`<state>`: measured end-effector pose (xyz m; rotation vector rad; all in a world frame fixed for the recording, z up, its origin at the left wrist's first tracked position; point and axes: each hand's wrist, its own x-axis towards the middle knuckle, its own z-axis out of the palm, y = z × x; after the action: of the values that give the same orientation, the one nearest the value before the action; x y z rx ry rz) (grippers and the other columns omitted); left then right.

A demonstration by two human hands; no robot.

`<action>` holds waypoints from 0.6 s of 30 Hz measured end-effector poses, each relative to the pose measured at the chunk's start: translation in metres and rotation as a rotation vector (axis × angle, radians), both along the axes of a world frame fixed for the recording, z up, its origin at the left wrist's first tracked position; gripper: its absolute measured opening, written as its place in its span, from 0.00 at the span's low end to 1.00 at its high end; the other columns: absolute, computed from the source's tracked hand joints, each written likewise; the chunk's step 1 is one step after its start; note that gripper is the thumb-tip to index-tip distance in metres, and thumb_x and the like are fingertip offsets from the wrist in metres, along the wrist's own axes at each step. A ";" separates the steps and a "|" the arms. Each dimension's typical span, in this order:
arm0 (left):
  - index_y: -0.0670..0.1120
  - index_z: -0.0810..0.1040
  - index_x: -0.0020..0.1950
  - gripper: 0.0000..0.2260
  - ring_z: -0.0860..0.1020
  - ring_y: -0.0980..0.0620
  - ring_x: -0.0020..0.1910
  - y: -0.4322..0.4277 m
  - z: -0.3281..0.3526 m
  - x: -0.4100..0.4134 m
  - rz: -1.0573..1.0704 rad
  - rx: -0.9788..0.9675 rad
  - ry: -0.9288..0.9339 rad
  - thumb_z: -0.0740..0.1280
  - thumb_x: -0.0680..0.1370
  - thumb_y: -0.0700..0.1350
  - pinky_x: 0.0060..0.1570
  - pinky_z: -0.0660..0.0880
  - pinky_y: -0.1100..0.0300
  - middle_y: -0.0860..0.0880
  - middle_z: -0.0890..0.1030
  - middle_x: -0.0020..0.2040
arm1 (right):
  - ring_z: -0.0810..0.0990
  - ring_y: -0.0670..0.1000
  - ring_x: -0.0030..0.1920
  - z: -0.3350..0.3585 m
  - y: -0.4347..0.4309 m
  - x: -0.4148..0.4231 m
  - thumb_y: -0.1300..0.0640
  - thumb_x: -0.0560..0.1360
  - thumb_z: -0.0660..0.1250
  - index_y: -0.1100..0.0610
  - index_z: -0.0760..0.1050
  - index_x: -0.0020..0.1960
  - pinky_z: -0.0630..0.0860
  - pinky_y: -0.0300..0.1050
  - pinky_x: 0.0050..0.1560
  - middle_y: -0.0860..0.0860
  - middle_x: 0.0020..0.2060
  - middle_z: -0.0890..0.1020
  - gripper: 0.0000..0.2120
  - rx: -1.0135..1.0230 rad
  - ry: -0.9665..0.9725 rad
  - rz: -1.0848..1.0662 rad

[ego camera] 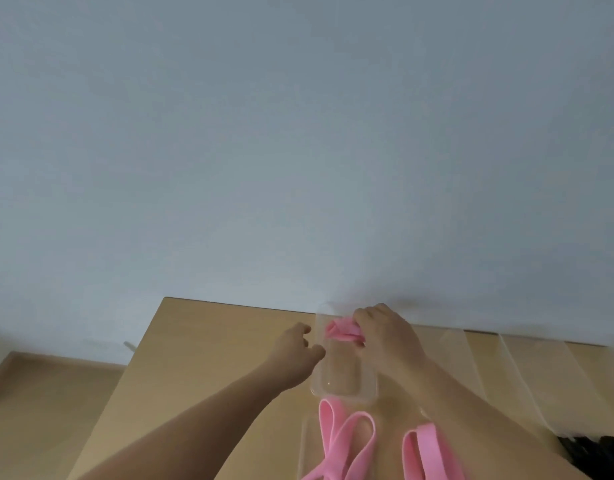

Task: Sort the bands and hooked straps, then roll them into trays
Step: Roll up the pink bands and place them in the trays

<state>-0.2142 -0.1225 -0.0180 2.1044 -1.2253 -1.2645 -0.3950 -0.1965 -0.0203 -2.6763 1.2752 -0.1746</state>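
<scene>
My right hand (pixel 385 336) pinches a rolled pink band (pixel 342 331), fingers curled over it, at the 12 o'clock end of a clear tray (pixel 345 382). My left hand (pixel 295 355) sits at the tray's 9 o'clock rim, fingers loosely curled and holding nothing; I can't tell if it touches. Loose pink bands (pixel 347 441) lie at the tray's 6 o'clock, partly under my right forearm. More clear trays (pixel 506 368) line up at 3 o'clock. A dark blurred heap (pixel 582 448) lies at 4 o'clock on the wooden table (pixel 194 341).
</scene>
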 end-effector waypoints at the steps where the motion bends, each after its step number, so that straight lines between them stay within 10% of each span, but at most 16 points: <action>1: 0.45 0.66 0.75 0.25 0.78 0.50 0.50 0.001 -0.004 -0.003 -0.031 0.028 -0.016 0.64 0.78 0.47 0.46 0.73 0.60 0.47 0.78 0.58 | 0.75 0.55 0.54 -0.005 -0.007 0.003 0.56 0.74 0.64 0.58 0.74 0.53 0.67 0.44 0.47 0.52 0.49 0.80 0.10 0.005 0.037 0.011; 5: 0.44 0.67 0.72 0.21 0.79 0.52 0.39 -0.001 -0.015 -0.007 -0.062 0.047 -0.073 0.61 0.79 0.41 0.32 0.71 0.65 0.44 0.79 0.56 | 0.73 0.54 0.56 -0.021 -0.019 0.014 0.55 0.77 0.62 0.57 0.73 0.56 0.66 0.44 0.47 0.52 0.52 0.79 0.10 0.024 0.099 0.046; 18: 0.43 0.68 0.70 0.20 0.80 0.50 0.34 -0.002 -0.018 -0.003 -0.078 0.049 -0.057 0.59 0.78 0.38 0.28 0.72 0.66 0.46 0.80 0.46 | 0.76 0.57 0.52 -0.027 -0.007 0.032 0.60 0.70 0.69 0.53 0.78 0.52 0.73 0.50 0.51 0.53 0.48 0.78 0.11 -0.146 0.338 0.137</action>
<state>-0.2168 -0.1242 -0.0361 2.1599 -1.3255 -1.2886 -0.3630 -0.2037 -0.0478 -3.0022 1.1952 0.2213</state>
